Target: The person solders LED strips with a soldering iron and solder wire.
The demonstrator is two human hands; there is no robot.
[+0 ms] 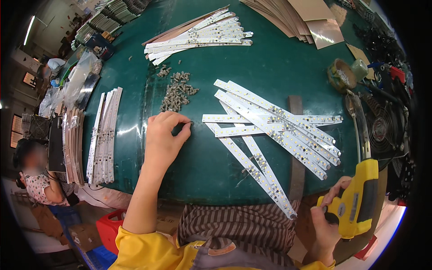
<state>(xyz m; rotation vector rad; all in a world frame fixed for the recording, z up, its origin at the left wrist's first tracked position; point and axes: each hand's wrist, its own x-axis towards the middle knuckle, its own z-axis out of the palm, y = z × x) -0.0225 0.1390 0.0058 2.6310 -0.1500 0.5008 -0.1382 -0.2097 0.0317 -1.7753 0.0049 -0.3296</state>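
My left hand (pixel 164 135) is over the green table, thumb and forefinger pinched together at the edge of a pile of small metal components (pixel 177 94). A tiny dark part (pixel 191 123) shows at its fingertips. At the lower right my right hand (pixel 327 216) is wrapped round the handle of a yellow soldering gun (pixel 360 198), whose long metal barrel points away from me. Between the hands several white LED strips (pixel 270 121) lie crossed over one another. One LED strip (pixel 265 184) reaches past the table's near edge.
More LED strips lie fanned at the back (pixel 202 38) and stacked at the left (pixel 105 135). A flat dark bar (pixel 295 153) runs under the crossed strips. Brown sheets (pixel 283 18), a round tin (pixel 340 74) and a fan (pixel 381 128) line the right side. Another person (pixel 38 175) sits at far left.
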